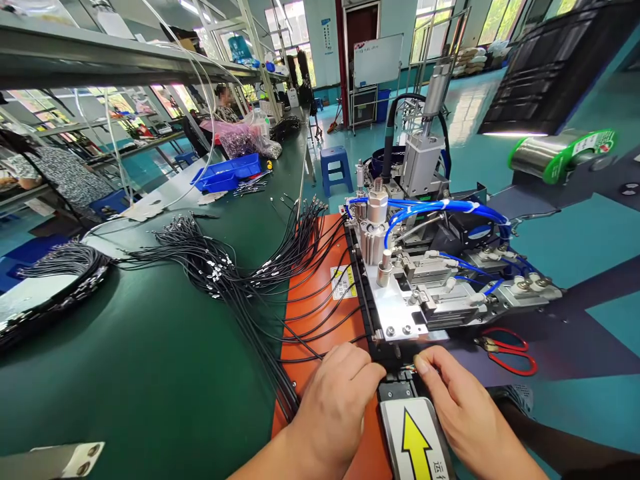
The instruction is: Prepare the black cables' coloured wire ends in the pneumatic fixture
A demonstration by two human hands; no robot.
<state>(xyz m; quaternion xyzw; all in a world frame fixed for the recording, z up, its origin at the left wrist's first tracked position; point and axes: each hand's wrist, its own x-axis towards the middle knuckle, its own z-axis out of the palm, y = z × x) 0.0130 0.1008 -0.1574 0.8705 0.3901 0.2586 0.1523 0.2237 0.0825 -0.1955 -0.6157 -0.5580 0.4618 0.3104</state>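
Note:
At the front of a metal pneumatic machine (pixel 390 293), my left hand (pixel 340 393) is closed, with thumb and forefinger together at the left side of a small black fixture (pixel 397 390). What those fingers hold is hidden. Across the fixture, my right hand (pixel 463 410) pinches the ends of thin coloured wires (pixel 410 368). Between my wrists lies a plate with a yellow arrow (pixel 415 440). Black cables (pixel 250 313) with small terminals lie in a bundle to the left, some reaching over the orange machine base (pixel 313 327) toward my left hand.
Red-handled cutters (pixel 510 350) lie right of the machine. A solder wire spool (pixel 560 157) stands behind them. On the green table (pixel 165 380) are another cable coil (pixel 65 280) and blue trays (pixel 227 173). Blue air hoses (pixel 450 207) arch over the machine. A person (pixel 225 100) sits in the background.

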